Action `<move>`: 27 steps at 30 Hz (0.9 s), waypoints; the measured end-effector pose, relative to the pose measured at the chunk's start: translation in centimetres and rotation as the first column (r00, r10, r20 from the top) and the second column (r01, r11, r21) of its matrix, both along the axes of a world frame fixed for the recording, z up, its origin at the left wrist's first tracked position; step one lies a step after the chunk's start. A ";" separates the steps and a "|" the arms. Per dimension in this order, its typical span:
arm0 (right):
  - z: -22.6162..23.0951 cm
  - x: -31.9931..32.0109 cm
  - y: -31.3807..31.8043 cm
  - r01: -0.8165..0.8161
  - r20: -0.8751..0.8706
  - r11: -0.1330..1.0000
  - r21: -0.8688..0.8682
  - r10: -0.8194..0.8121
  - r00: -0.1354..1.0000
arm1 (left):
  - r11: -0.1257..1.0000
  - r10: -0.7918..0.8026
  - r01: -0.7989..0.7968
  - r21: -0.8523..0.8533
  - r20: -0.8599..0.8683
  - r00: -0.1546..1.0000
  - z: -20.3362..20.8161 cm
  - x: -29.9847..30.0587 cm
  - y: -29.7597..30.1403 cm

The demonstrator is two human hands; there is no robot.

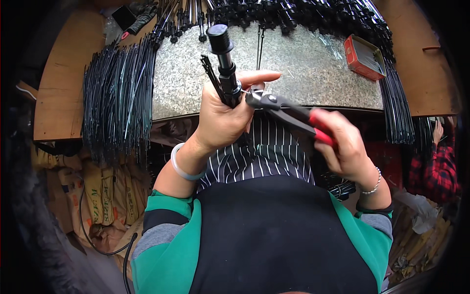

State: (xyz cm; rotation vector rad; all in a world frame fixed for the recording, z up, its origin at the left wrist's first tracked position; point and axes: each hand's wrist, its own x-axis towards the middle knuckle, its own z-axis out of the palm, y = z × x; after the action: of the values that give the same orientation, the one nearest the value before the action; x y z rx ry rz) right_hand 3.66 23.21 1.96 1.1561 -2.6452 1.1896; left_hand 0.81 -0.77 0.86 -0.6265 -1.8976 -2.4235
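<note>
My left hand [220,115] is wrapped round what looks like an umbrella frame [224,61], a shiny metal shaft with black fittings and a broad black cap on top. Thin black ribs [211,73] stand up beside the shaft, and my index finger points off to the right. In my right hand [345,144] are pincers [289,117] with dark metal arms and red grips. Their jaws meet the frame's side by my left fingertips; a thin wire seems to be there, but the detail is too small to make out. The pincers' handles are slightly apart.
A speckled stone slab [191,73] covers the table's middle. Bundles of black ribs [117,93] hang over the front edge at left and right; more frames [293,12] lie along the back. At right sits a red box [364,56]. A co-worker's checked sleeve [435,169] shows far right.
</note>
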 end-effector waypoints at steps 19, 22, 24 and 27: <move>0.9 0.3 -1.0 -0.033 0.392 0.998 0.046 0.013 0.920 | 0.998 -0.018 0.020 -0.051 0.030 0.999 -0.5 0.1 0.2; 0.1 -0.3 -0.7 -0.122 0.086 0.991 0.050 0.118 0.989 | 0.997 0.002 0.001 -0.075 0.048 0.999 -0.6 0.1 0.2; -0.1 -0.5 -0.7 -0.105 0.074 0.994 0.028 0.103 0.992 | 0.996 0.008 -0.003 -0.085 0.056 0.998 -0.7 0.0 0.3; -0.3 -0.8 -0.6 -0.114 0.102 0.989 0.092 0.105 0.989 | 0.996 0.025 -0.022 -0.083 0.035 0.999 -0.6 0.0 0.5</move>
State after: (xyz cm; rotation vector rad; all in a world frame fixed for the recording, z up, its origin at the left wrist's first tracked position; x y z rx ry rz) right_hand 2.81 22.63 1.62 1.3075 -2.7724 1.1737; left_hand 0.82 -0.28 0.29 -0.5631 -2.0157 -2.3691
